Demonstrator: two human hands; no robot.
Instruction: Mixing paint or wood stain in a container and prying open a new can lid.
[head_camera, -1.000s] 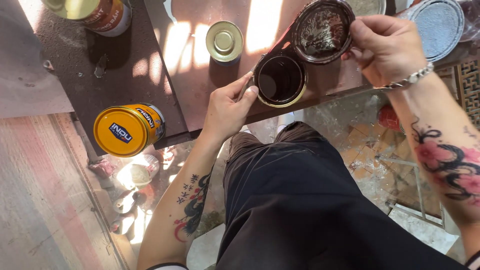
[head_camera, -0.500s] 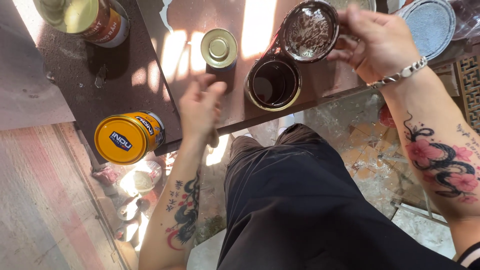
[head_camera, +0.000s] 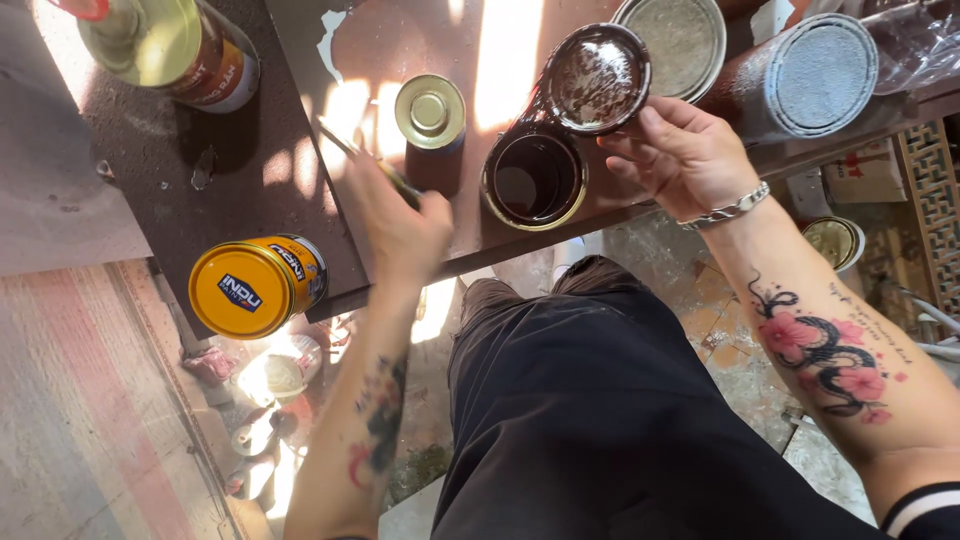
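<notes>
Dark-stained lid (head_camera: 597, 78) is gripped by right hand (head_camera: 683, 155), held just above and behind the open tin (head_camera: 534, 180) on the surface (head_camera: 250, 170). A thin stick-like tool (head_camera: 365, 160) is clasped in left hand (head_camera: 400, 225), blurred. Step judged: tin opened, stirring next; tool tip needs lowering into the tin

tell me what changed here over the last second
The left hand let go of the open can, swung left across the table and took hold of a thin stick-like tool. The right hand still holds the dark, paint-coated lid above the can. The small gold-lidded tin and the yellow can stayed put.
</notes>
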